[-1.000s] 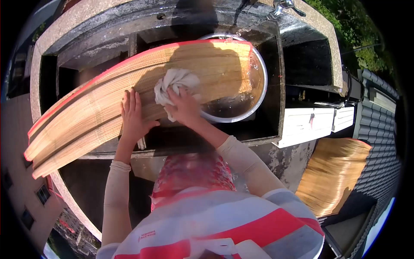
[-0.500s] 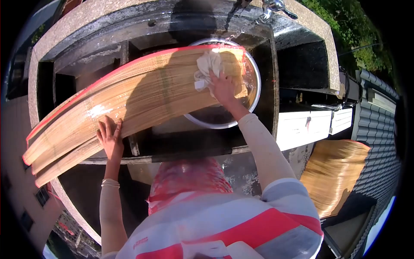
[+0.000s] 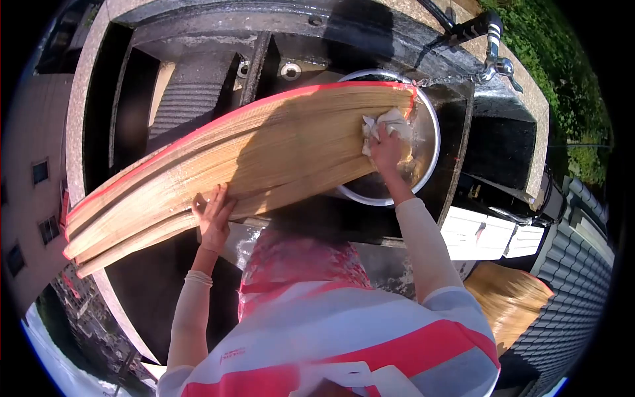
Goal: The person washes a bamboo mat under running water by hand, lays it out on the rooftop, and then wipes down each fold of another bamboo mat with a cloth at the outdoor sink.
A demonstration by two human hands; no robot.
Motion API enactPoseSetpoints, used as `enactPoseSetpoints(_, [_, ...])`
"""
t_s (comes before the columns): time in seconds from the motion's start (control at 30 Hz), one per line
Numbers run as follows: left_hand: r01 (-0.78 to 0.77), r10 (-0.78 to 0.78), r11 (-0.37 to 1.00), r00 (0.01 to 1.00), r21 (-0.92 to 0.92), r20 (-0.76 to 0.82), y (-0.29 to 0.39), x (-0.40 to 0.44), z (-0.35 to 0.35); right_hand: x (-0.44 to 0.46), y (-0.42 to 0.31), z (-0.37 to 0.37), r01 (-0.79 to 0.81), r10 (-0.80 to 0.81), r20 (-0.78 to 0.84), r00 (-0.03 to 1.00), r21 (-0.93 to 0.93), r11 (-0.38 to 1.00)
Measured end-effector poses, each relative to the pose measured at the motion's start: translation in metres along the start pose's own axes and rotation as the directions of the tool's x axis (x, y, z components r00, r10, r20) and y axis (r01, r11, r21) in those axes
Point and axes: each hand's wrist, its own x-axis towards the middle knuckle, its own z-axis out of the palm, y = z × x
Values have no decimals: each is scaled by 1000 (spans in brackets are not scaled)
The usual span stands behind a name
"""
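A long straw-coloured mat [image 3: 284,149] with red edging lies folded in layers across a dark sink. Its right end dips over a round metal basin [image 3: 433,142] with water in it. My right hand [image 3: 385,153] is closed around a white cloth [image 3: 395,122] and presses it on the mat near that end. My left hand [image 3: 215,218] rests on the mat's near edge, left of the middle, fingers apart and thumb out. The part of the basin beneath the mat is hidden.
A tap [image 3: 495,63] stands at the sink's back right, its outlet near the basin. Sink dividers [image 3: 258,73] and a ribbed washboard slope [image 3: 188,99] lie behind the mat. Another straw-coloured mat [image 3: 506,301] hangs by the grey tiled roof [image 3: 572,251] at right.
My view has shifted, so the sink sits further right and more of the tap shows. My right hand has slid the cloth slightly toward the mat's near edge. My left hand stays on the mat.
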Motion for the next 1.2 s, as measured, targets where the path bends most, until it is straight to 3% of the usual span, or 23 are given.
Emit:
enactPoseSetpoints(0.1, [-50,49,998,999,24,20,-19,15,1,-43,-90,6,396,-360,-223,906,142,907])
enactPoseSetpoints(0.13, [-75,74,996,996,37,40,-24,18,0,-63,-132,-8,462,-415,-249,875,175,869])
enactPoseSetpoints(0.2, [-68,73,994,995,-81,65,-12,24,-20,-91,-205,-29,568,-530,-207,823,329,754])
enactPoseSetpoints(0.27, [-82,104,985,984,-150,147,-7,30,-44,-108,-263,-29,716,-685,-224,694,324,619])
enactPoseSetpoints(0.33, [-98,126,979,980,-180,153,-47,35,-47,-96,-292,-22,713,-719,-77,691,242,659])
enactPoseSetpoints(0.4, [0,0,999,1000,-37,-3,-80,64,-49,-69,-278,-23,568,-573,-65,817,264,779])
enactPoseSetpoints(0.47, [92,-73,991,980,99,-184,-78,106,-65,-48,-236,-8,461,-409,-223,885,302,834])
enactPoseSetpoints(0.5, [83,-63,983,990,162,-125,-89,123,-64,-41,-206,-15,348,-328,-117,937,363,864])
enactPoseSetpoints(0.53, [48,-30,981,995,188,-96,-104,134,-58,-37,-173,-18,200,-167,-113,979,444,874])
enactPoseSetpoints(0.57, [102,-104,988,994,119,14,-116,143,-55,-36,-137,-13,54,-5,-95,995,521,852])
enactPoseSetpoints(0.63, [177,-171,984,964,-9,204,-139,156,-48,-43,-50,35,-91,233,-310,922,412,907])
enactPoseSetpoints(0.7, [228,-191,966,947,-123,257,-135,165,-59,-63,2,8,-446,446,113,888,447,775])
enactPoseSetpoints(0.73, [246,-180,950,935,-192,307,-134,170,-64,-73,27,16,-520,498,188,847,487,702])
enactPoseSetpoints(0.77, [289,-174,910,917,-297,358,-144,176,-61,-81,54,44,-467,480,179,859,659,589])
enactPoseSetpoints(0.83, [388,-155,788,876,-477,456,-169,184,-51,-89,112,137,-134,390,72,918,982,133])
enactPoseSetpoints(0.9, [335,-122,809,899,-483,420,-153,199,-81,-92,92,103,-239,336,310,889,942,-237])
enactPoseSetpoints(0.93, [331,-139,801,913,-498,384,-152,213,-95,-89,67,62,-347,301,521,799,807,-478])
enactPoseSetpoints(1.0, [354,-170,721,924,-596,343,-135,252,-136,-95,14,4,-335,418,543,729,814,-474])
enactPoseSetpoints(1.13, [270,-265,784,960,-559,93,-100,329,-193,-90,16,3,-356,511,502,698,862,-360])
enactPoseSetpoints(1.2, [238,-227,803,970,-546,89,-115,367,-195,-91,23,0,-391,523,414,745,906,-160])
